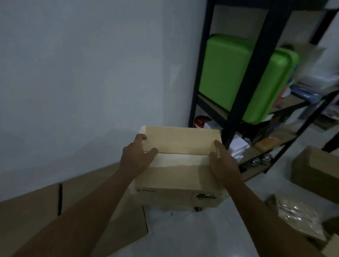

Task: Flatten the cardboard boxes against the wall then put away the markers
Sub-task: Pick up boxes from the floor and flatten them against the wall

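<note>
Closed cardboard box held just left of the black shelf rack, above the floor; left hand and right hand on its opposite ends, fingers curled over the top edges. Best opened along the centre flap seam before collapsing; grip kept even, clear of the rack post. Flattened cardboard against the wall, lower left of the rack.

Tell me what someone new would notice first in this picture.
First, the closed cardboard box at center, gripped at its sides by the left hand and right hand. Next, the bright green bin on the black shelving rack, upper right. Flattened cardboard leans along the wall, lower left.
</note>
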